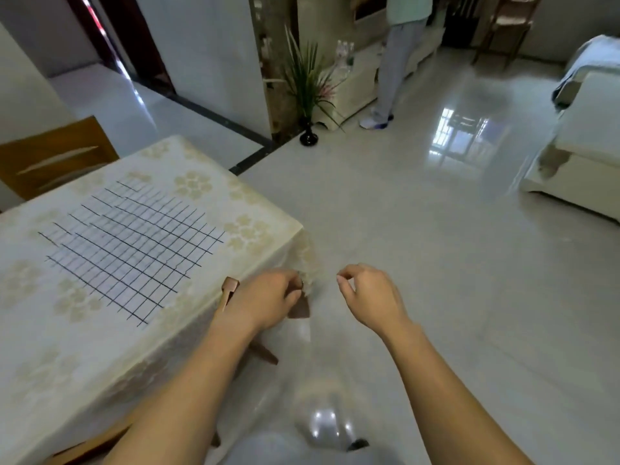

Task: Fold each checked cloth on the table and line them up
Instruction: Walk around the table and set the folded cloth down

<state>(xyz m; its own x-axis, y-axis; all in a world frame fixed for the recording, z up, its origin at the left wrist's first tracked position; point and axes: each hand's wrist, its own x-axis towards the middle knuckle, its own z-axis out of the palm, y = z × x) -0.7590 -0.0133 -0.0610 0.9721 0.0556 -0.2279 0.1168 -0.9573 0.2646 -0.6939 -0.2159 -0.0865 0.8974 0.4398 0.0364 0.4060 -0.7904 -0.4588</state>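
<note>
Hands, forearms outstretched: my left hand (268,297) pinches the corner fringe of the tablecloth (235,203); my right hand (372,293) hovers beside it, fingers curled, empty.

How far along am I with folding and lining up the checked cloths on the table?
Looks mostly done: the checked cloths lie flat in an overlapping, stepped row on the tablecloth; whether each is folded I cannot tell. In hand: no cloth. The left hand pinches the tablecloth's hanging corner, and the right hand is curled, holding nothing. Left: perhaps evening the stepped edges.
</note>
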